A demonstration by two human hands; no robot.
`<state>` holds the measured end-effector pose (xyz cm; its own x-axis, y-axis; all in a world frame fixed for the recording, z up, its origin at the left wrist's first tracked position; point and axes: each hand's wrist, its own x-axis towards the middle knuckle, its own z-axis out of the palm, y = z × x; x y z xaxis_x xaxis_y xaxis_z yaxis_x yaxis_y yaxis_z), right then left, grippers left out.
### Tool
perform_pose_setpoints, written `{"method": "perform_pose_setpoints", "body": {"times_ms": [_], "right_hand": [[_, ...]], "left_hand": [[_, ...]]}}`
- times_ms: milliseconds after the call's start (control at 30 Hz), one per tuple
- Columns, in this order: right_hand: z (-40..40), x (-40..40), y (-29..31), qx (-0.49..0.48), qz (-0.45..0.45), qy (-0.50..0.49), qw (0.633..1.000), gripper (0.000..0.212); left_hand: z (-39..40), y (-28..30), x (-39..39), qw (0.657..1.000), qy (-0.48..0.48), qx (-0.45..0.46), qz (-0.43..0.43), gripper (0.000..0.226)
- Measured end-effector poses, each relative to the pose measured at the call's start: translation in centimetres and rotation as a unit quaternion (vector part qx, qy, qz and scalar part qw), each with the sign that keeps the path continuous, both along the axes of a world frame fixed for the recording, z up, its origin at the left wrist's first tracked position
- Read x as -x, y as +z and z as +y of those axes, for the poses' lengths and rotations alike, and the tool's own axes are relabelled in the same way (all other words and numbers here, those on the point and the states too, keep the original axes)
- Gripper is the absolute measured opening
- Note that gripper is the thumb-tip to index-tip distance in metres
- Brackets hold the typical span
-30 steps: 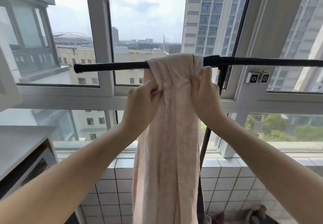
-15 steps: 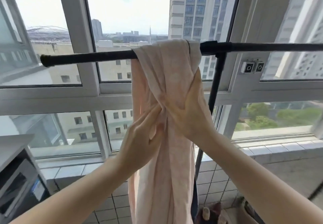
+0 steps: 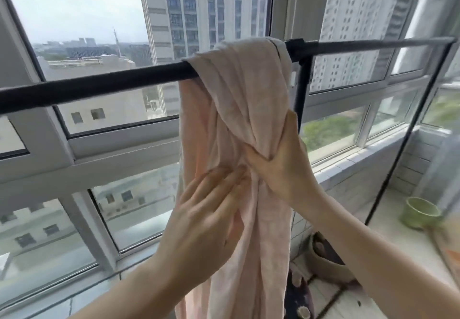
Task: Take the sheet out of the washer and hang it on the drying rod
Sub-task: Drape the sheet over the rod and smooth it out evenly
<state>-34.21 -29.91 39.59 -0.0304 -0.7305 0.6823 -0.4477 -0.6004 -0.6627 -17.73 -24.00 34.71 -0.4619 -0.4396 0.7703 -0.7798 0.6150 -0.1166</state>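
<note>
the sheet (image 3: 239,109) hangs bunched over the drying rod (image 3: 99,87), long axis vertical; right hand (image 3: 278,166) grips a fold, left hand (image 3: 206,221) presses flat just below.

The sheet (image 3: 239,109) hangs over the rod (image 3: 99,87); windows (image 3: 104,129) lie behind the rod, a cup (image 3: 420,213) below its right end.
</note>
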Motion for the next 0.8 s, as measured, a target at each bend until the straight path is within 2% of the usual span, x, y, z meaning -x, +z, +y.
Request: {"method": "perform_pose_setpoints", "body": {"times_ms": [100,200,300,367,467,533,567,633,700,800], "right_hand": [[0.3,-0.5,-1.2,-0.014,-0.025,-0.022,0.999,0.062],[0.9,-0.9,-2.4,-0.027,-0.042,-0.051,0.997,0.053],[1.6,-1.5,-3.3,-0.046,-0.049,-0.062,0.996,0.050],[2.1,-1.9,-3.9,-0.045,-0.044,-0.088,0.994,0.057],[3.2,-2.7,-4.7,-0.009,-0.004,-0.144,0.990,0.087],[4.3,-3.9,-5.0,0.015,0.034,-0.168,0.985,0.102],[4.8,-4.6,-5.0,0.016,0.049,-0.176,0.983,0.107],[5.5,-6.0,-4.9,0.010,0.062,-0.193,0.979,0.110],[5.8,-6.6,-4.8,0.013,0.039,-0.188,0.981,0.106],[5.5,-5.8,-4.9,0.039,0.006,-0.160,0.986,0.087]], "left_hand": [[-0.9,0.0,-2.4,0.996,-0.035,0.085,0.014,0.030],[-1.7,0.3,-4.5,0.983,-0.026,0.134,0.123,0.037],[-3.6,0.9,-5.8,0.965,-0.025,0.048,0.257,0.058],[-5.0,1.0,-6.2,0.963,-0.014,-0.013,0.270,0.072],[-5.5,0.2,-5.5,0.948,-0.035,-0.151,0.278,0.087],[-4.9,-0.3,-4.4,0.930,-0.041,-0.218,0.293,0.076],[-4.5,-0.5,-3.8,0.931,-0.040,-0.208,0.298,0.058],[-3.5,-0.9,-2.8,0.935,-0.044,-0.172,0.307,0.009],[-2.8,-1.5,-2.6,0.935,-0.048,-0.167,0.310,0.033],[-1.9,-2.3,-3.2,0.925,-0.058,-0.192,0.322,0.047]]}}
